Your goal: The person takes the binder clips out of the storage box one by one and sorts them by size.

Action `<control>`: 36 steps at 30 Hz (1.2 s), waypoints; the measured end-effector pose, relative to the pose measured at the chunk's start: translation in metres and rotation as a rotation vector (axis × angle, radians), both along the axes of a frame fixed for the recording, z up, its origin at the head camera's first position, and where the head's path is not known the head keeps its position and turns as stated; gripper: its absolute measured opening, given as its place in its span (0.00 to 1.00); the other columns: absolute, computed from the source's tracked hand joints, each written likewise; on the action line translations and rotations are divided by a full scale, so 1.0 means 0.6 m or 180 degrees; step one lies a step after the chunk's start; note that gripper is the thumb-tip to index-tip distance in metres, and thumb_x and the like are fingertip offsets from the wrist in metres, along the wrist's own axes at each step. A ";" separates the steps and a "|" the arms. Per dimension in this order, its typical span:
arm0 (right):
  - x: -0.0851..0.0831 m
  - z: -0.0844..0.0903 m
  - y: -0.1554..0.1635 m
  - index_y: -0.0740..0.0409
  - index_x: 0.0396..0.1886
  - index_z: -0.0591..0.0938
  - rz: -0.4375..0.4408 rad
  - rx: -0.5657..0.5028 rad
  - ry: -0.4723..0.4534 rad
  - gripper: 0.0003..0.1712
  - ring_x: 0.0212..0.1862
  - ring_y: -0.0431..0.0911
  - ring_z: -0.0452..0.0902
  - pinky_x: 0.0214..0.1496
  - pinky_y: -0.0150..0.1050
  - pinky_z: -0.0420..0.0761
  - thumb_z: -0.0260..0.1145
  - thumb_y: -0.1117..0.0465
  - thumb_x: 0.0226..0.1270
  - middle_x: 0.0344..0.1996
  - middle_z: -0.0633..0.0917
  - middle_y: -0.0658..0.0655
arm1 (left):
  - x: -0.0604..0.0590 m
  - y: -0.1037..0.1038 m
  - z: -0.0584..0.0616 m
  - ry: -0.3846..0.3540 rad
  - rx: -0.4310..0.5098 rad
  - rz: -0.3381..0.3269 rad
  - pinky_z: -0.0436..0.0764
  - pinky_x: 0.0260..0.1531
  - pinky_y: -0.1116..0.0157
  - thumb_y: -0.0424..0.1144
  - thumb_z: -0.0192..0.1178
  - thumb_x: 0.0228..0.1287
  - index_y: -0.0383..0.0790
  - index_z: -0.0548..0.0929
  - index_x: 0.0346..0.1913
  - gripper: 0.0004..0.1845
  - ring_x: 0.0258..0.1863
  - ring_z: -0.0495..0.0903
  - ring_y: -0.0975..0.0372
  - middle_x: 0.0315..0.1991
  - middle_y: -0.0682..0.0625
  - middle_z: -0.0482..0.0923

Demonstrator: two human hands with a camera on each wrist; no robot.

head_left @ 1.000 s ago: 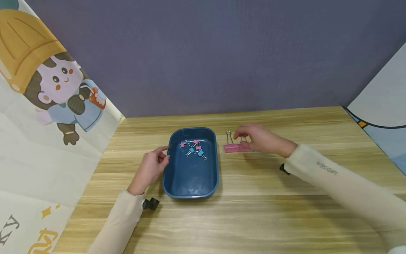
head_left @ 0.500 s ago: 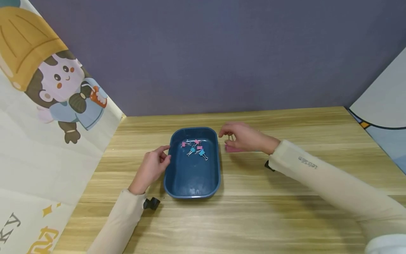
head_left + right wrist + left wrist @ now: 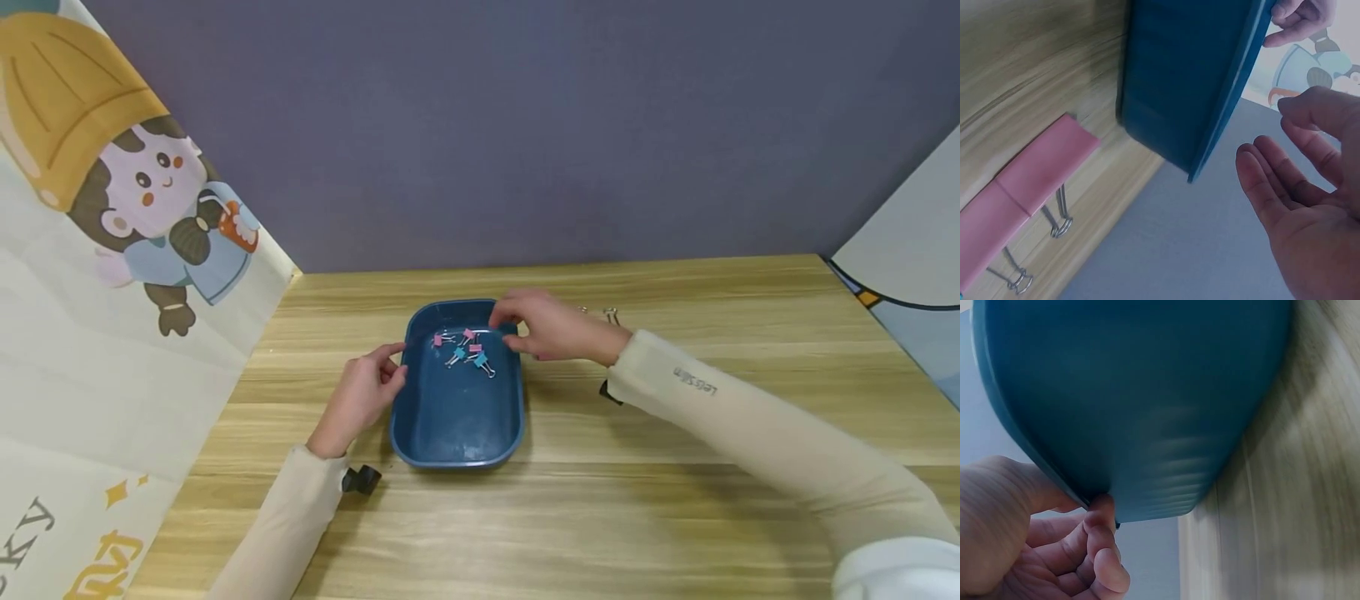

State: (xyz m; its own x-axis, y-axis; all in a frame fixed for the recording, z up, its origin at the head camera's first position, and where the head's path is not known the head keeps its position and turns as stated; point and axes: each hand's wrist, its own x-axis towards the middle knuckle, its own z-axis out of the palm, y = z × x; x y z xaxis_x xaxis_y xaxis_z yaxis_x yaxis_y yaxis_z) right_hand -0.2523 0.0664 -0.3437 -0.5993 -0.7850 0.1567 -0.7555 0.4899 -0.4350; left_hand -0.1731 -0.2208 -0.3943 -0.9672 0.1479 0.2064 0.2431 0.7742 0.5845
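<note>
Small pink and blue binder clips in blue bin on tabletop; left hand, thumb and fingers pinching left rim; right hand, fingers curved and parted, above right rim; large pink binder clips beside bin

We find the freest way down through the open top of the blue tray over its near half, as small clips clutter the far half. The left hand blocks the left rim, the right hand overhangs the right, and large pink clips obstruct the table just beyond.
</note>
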 end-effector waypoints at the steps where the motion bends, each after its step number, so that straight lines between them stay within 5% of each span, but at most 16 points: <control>1: 0.000 0.000 -0.002 0.56 0.46 0.81 0.0009 0.0003 -0.0019 0.12 0.44 0.49 0.76 0.46 0.40 0.76 0.65 0.64 0.61 0.43 0.79 0.51 | 0.000 0.001 0.000 -0.0006 0.0004 0.0001 0.75 0.20 0.67 0.31 0.61 0.62 0.27 0.77 0.54 0.19 0.19 0.73 0.63 0.24 0.50 0.76; 16: -0.015 -0.023 -0.050 0.55 0.43 0.82 0.0243 0.0059 -0.0005 0.11 0.42 0.43 0.73 0.46 0.39 0.75 0.66 0.64 0.59 0.41 0.79 0.53 | -0.002 -0.001 0.000 -0.0102 -0.0009 0.0042 0.75 0.20 0.68 0.31 0.60 0.62 0.28 0.76 0.56 0.19 0.20 0.72 0.62 0.24 0.49 0.76; 25: -0.022 -0.036 -0.078 0.61 0.43 0.82 0.0373 0.0146 -0.0261 0.12 0.45 0.50 0.76 0.48 0.41 0.76 0.66 0.67 0.58 0.41 0.79 0.59 | -0.001 0.002 0.001 -0.0048 -0.0002 0.0027 0.75 0.21 0.67 0.31 0.61 0.62 0.28 0.77 0.55 0.19 0.19 0.72 0.63 0.24 0.50 0.76; 36: -0.025 -0.050 -0.091 0.61 0.43 0.82 0.0371 0.0580 -0.0329 0.14 0.42 0.47 0.75 0.47 0.39 0.75 0.69 0.70 0.54 0.40 0.80 0.57 | -0.002 0.004 0.002 -0.0134 0.0019 0.0060 0.75 0.21 0.67 0.31 0.60 0.62 0.28 0.76 0.56 0.19 0.20 0.73 0.62 0.25 0.49 0.76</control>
State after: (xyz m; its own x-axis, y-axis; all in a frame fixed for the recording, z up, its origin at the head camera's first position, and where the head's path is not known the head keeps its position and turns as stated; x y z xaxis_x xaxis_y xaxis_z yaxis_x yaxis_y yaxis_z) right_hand -0.2673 0.0116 -0.3737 -0.5084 -0.8596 -0.0514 -0.7676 0.4795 -0.4252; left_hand -0.1741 -0.2186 -0.3933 -0.9777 0.1284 0.1662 0.2035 0.7748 0.5985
